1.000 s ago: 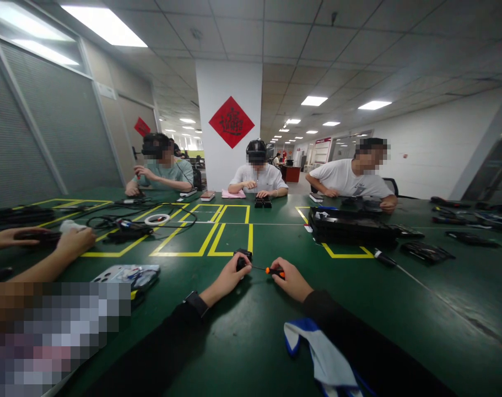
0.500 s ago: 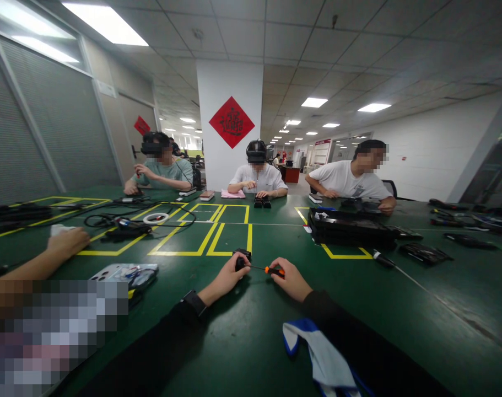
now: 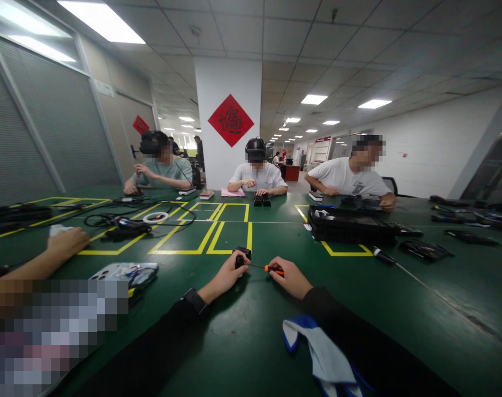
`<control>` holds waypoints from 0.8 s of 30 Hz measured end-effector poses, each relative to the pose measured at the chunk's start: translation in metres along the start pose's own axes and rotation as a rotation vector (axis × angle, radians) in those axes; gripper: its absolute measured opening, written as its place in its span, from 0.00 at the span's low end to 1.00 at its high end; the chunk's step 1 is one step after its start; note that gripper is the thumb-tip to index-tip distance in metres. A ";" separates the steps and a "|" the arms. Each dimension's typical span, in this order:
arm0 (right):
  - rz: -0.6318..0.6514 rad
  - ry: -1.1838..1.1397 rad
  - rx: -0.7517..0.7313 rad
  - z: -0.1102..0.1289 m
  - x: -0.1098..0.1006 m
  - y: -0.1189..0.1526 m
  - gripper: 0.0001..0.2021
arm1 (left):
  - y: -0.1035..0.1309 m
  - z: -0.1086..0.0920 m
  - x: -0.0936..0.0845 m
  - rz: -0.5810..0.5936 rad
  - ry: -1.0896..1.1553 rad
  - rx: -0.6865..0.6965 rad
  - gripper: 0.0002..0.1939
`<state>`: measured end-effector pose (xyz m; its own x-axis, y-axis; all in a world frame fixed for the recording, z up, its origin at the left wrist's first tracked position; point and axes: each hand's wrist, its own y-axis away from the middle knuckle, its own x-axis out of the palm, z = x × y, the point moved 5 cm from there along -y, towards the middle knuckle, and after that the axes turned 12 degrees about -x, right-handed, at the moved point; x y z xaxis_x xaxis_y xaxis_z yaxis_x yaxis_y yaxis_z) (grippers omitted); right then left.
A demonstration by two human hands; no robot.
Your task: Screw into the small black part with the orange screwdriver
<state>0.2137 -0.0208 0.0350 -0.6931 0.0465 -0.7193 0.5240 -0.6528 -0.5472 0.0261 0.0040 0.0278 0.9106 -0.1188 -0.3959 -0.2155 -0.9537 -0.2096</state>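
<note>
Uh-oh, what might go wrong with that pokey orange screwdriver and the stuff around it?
The orange-and-black screwdriver in the right hand points toward the bare left hand, so a slip might poke it. The small black part is held by the left hand, with no clamp in sight, so it might twist. The right sleeve lies close beside the white-and-blue cloth, so it might drag it along.

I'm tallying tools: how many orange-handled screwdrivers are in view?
1 plainly visible: the screwdriver, held in the right hand and pointing toward the left hand. Others may be hidden or too small to tell.
</note>
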 end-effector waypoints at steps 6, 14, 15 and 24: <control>-0.029 -0.005 0.004 0.001 -0.002 0.000 0.08 | -0.001 0.003 0.001 -0.013 0.000 -0.001 0.08; -0.029 -0.010 -0.005 0.002 -0.004 0.000 0.07 | -0.002 0.004 0.000 -0.008 -0.011 0.002 0.08; -0.030 -0.009 -0.002 0.002 -0.004 0.000 0.07 | -0.002 0.004 0.001 -0.008 -0.012 0.005 0.08; -0.041 -0.005 0.003 0.001 -0.005 0.000 0.07 | 0.000 0.002 0.001 -0.013 -0.022 0.036 0.08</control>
<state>0.2165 -0.0213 0.0391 -0.7167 0.0699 -0.6939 0.4931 -0.6529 -0.5750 0.0261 0.0047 0.0260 0.9054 -0.1004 -0.4125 -0.2172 -0.9444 -0.2469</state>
